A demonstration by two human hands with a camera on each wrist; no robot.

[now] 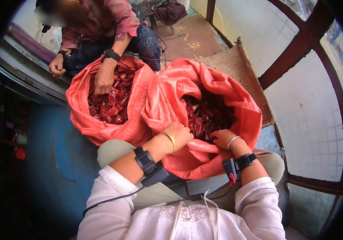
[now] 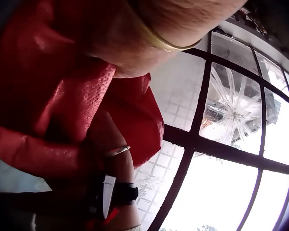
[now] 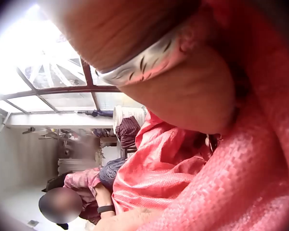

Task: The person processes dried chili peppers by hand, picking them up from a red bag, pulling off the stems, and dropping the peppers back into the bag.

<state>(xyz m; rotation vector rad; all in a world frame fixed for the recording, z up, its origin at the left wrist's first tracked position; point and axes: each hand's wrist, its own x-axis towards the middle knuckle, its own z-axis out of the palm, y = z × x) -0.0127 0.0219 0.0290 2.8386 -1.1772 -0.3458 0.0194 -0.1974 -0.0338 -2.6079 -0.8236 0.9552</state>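
A red woven sack [image 1: 167, 100] with its mouth rolled wide stands between the wearer's knees, holding dried red chillies [image 1: 203, 120]. The left hand [image 1: 178, 134] grips the near left part of its rim, knuckles up. Over the near right rim, the right hand [image 1: 222, 139] reaches in, fingers bent down at the chillies. Its fingertips are hidden there, and I cannot tell whether they hold one. In the right wrist view, the right hand [image 3: 192, 91] shows only its heel beside the sack wall [image 3: 250, 159]. Red cloth hides the left fingers in the left wrist view.
A second red sack [image 1: 99, 130] of chillies touches the first on the left. Another person [image 1: 99, 36] sits behind it, one hand [image 1: 104, 80] in its chillies. A woven mat [image 1: 235, 64] lies at the back right, beside a framed window [image 1: 307, 100]. Cables run from the wrist cameras.
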